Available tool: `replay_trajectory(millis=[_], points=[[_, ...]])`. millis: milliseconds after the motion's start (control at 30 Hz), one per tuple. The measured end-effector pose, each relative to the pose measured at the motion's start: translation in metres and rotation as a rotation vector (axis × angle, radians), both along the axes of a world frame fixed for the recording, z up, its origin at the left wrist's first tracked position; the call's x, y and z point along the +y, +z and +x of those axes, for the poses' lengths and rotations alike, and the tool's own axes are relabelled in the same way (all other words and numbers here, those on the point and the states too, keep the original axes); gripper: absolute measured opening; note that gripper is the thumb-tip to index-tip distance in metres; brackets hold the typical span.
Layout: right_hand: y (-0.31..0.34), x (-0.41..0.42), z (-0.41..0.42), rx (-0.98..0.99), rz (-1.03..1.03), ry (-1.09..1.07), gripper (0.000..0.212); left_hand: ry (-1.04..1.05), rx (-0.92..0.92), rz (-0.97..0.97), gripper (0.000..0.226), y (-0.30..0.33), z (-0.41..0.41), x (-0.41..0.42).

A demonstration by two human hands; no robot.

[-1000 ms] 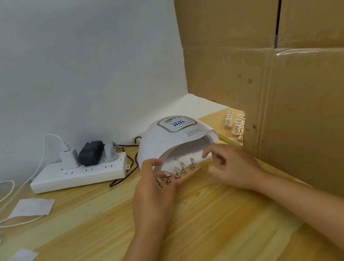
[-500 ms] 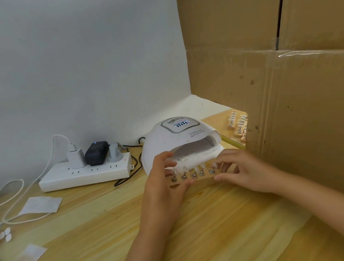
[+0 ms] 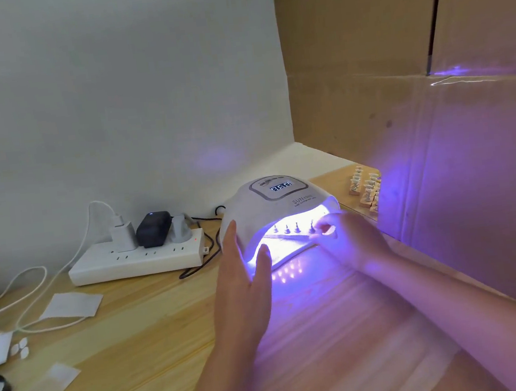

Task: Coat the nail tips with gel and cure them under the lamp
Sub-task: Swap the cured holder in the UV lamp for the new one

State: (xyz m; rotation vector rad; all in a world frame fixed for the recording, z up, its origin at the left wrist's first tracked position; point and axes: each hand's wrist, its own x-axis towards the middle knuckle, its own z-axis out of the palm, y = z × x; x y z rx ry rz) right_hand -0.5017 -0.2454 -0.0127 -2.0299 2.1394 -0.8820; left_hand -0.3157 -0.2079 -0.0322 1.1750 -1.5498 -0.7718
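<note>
Curing step. The lamp, a white dome with a lit display on top, stands on the wooden counter and glows violet from its open mouth. Inside the mouth a row of nail tips stands upright on small pegs along a narrow strip. The right hand reaches into the opening, its fingers curled at the strip's right end; whether they pinch the strip or merely touch it cannot be told through the glare. The left hand is spread, fingers straight, beside the lamp's left edge, holding nothing.

Handling, as judged: the strip with its tips looks light and stiff, easily tipped or slid by a slight push. The tips themselves are thin and small, and their coated faces are probably tacky until cured, so hold belongs on the strip's ends or underside, never on the tips. The lamp looks light enough to shift if nudged.

Further strips of tips lie behind the lamp against the cardboard box. A power strip lies to the left.
</note>
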Motion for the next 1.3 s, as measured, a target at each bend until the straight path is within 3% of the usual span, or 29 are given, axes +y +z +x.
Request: replay_trajectory(millis=[100,433,533,600,700,767,867,967,1300], points=[[-0.003,-0.012,0.015,-0.035,-0.002,-0.049,0.025,0.008,-0.027,-0.008,0.058,-0.001,0.000,0.000],[-0.009,-0.009,0.028,-0.080,-0.020,-0.173,0.022,0.004,0.029,-0.007,0.058,0.000,0.000,-0.001],[-0.003,0.015,0.025,-0.104,-0.255,-0.107,0.011,0.023,0.019,-0.003,0.058,0.002,-0.001,0.000],[0.011,0.027,0.026,-0.119,-0.476,-0.021,0.015,0.030,0.028,0.006,0.058,0.003,-0.002,0.000],[0.042,0.020,0.026,-0.196,-0.561,0.107,0.013,0.029,0.061,0.027,0.057,0.005,-0.002,0.002],[0.063,0.002,0.025,-0.213,-0.439,0.139,0.019,0.027,0.081,0.039,0.056,0.006,-0.002,0.003],[0.079,-0.023,0.027,-0.074,-0.086,0.195,0.040,0.031,0.084,0.050,0.055,0.007,-0.001,0.002],[0.079,-0.039,0.028,0.066,0.097,0.178,0.043,0.034,0.085,0.061,0.055,0.008,-0.001,0.001],[0.082,-0.033,0.035,0.334,0.166,0.156,0.040,0.037,0.096,0.054,0.057,0.008,0.000,0.002]])
